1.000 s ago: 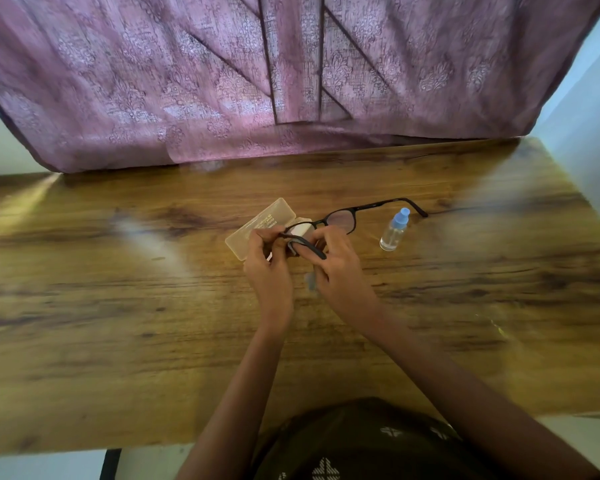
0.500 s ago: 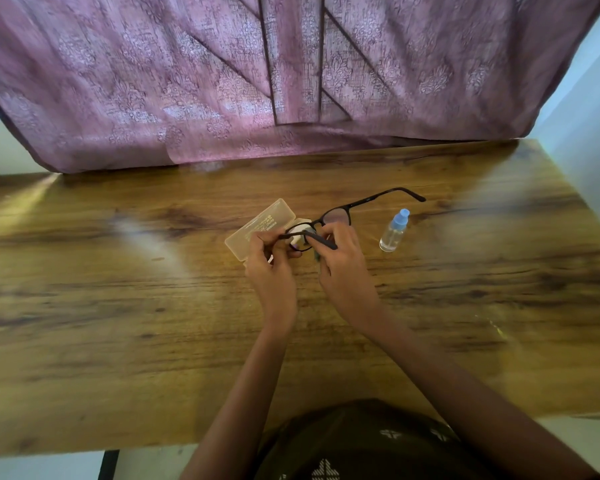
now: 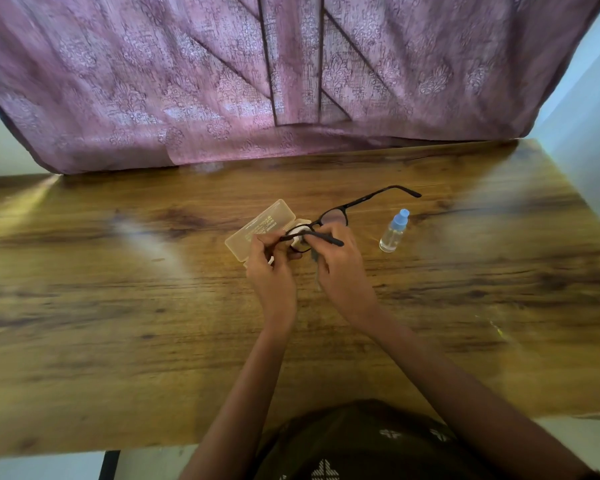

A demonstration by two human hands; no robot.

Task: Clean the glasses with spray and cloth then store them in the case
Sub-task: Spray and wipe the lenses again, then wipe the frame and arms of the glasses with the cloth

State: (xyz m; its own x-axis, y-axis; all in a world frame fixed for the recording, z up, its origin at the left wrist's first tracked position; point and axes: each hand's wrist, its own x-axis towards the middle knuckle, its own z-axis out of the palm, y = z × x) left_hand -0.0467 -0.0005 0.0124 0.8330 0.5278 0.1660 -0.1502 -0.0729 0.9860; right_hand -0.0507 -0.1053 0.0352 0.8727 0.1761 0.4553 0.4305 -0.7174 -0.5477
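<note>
Black-framed glasses are held above the table's middle, one temple pointing far right, the other lying across my right hand. My left hand pinches the frame's left end. With a greyish cloth under its fingers, my right hand is pressed against the left lens; the cloth is mostly hidden. The translucent beige case lies just behind my left hand, with something white at its near end partly hidden. To the right of the glasses a small clear spray bottle with a blue cap stands upright.
The wooden table reaches from the near edge back to a mauve patterned curtain hanging along the far side. A pale wall runs along the table's right edge.
The glasses have tilted: the far temple has risen and swung back-right, and the near temple has moved right over my right hand. Both hands stay in place, working on the left lens.
</note>
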